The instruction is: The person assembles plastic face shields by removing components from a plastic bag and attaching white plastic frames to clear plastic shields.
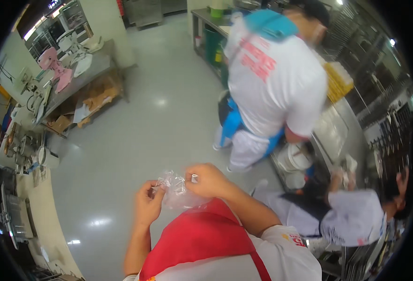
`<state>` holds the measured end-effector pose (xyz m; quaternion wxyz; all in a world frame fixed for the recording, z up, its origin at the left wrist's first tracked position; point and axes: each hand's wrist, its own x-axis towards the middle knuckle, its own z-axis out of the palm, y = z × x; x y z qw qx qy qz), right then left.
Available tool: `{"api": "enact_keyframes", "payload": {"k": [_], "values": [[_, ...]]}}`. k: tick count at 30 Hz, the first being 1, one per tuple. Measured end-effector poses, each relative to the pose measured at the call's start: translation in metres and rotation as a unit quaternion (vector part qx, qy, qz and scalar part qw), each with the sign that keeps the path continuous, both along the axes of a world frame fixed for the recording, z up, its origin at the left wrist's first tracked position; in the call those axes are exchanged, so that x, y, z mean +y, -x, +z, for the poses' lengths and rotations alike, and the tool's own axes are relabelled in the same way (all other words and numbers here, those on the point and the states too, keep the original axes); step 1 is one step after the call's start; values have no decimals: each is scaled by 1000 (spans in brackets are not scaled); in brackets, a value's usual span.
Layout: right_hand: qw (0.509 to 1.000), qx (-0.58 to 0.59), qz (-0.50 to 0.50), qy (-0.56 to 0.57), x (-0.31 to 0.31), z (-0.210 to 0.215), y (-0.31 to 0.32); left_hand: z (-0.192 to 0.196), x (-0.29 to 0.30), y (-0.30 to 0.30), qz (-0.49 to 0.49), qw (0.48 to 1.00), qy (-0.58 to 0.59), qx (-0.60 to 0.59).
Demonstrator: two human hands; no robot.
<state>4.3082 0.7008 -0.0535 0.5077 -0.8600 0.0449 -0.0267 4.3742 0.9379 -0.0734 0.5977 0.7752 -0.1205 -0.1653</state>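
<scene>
Red apron cloth point(201, 234) filled the nearest part of the view, worn over a white shirt by the person with the camera. Just above it, both bare hands met at chest height over the floor. The left hand point(148, 206) pinched one edge of a small clear plastic bag point(176, 189), its fingers closed on the film. The right hand point(208, 180) was curled shut on the opposite edge, and a small whitish piece showed between its fingertips; what it was could not be told. The bag hung crumpled between the two hands. It looked very light, limp and slippery, likely to slide or tear if pulled hard, so the safest hold would be a gentle pinch on its rim.

Beyond the hands lay a pale grey shiny floor point(136, 131). Further off, to the right, a co-worker in a white shirt point(272, 79) bent over a steel bench point(337, 126), and another person crouched low beside it. On the far left, a long bench point(94, 65) carried pink and white kitchen tools.
</scene>
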Motion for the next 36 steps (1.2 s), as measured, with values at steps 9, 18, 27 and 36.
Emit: {"api": "enact_keyframes", "payload": {"k": [9,18,27,36], "values": [[999,-2,-5,45,-117,27,-263,15,-109,-276,16,998,-14,-63],[972,-40,-228,39,-248,-12,-469,-13,-299,-555,-195,977,8,-83],[880,34,-474,4,-362,-6,-551,14,-518,-701,-392,899,-98,-170],[802,18,-597,9,-495,-8,-580,10,-734,-744,-523,820,-95,-213]]}}
